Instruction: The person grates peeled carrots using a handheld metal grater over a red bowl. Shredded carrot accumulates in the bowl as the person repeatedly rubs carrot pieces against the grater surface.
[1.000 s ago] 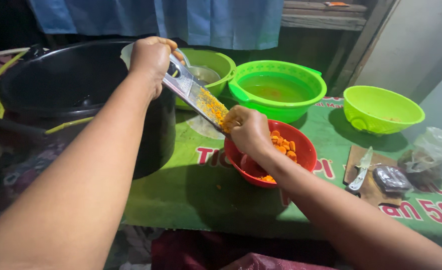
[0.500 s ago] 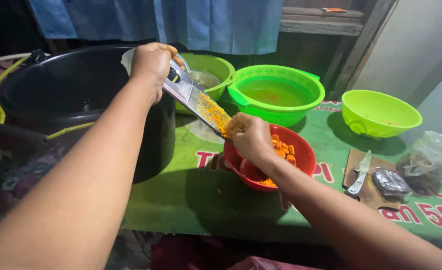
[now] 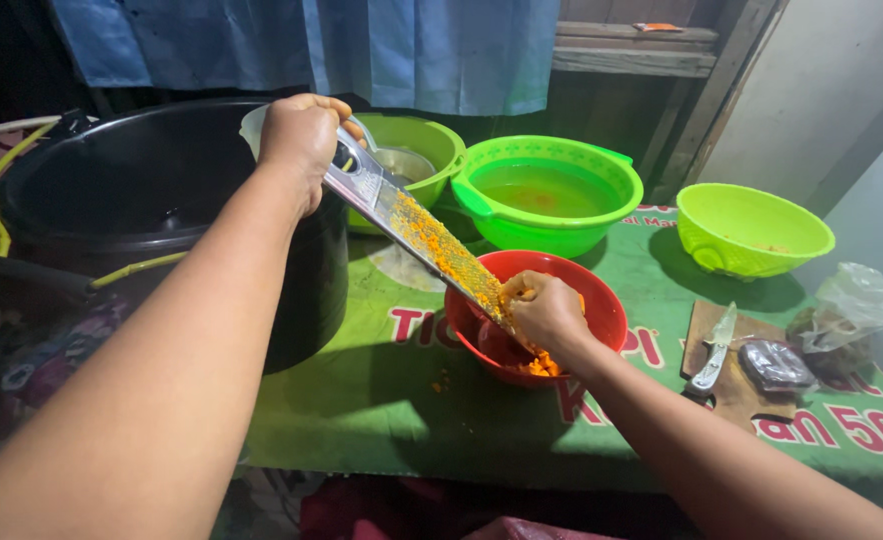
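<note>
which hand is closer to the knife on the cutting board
Right. The right hand is in the red bowl, just left of the knife. The left hand holds the grater top, farther away.

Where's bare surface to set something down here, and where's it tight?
Free: green table cover in front of the red bowl, between the black pot and the cutting board; a smaller strip between the red bowl and the light green bowl. Crowded: the back row of green bowls, and the board with its knife.
</note>
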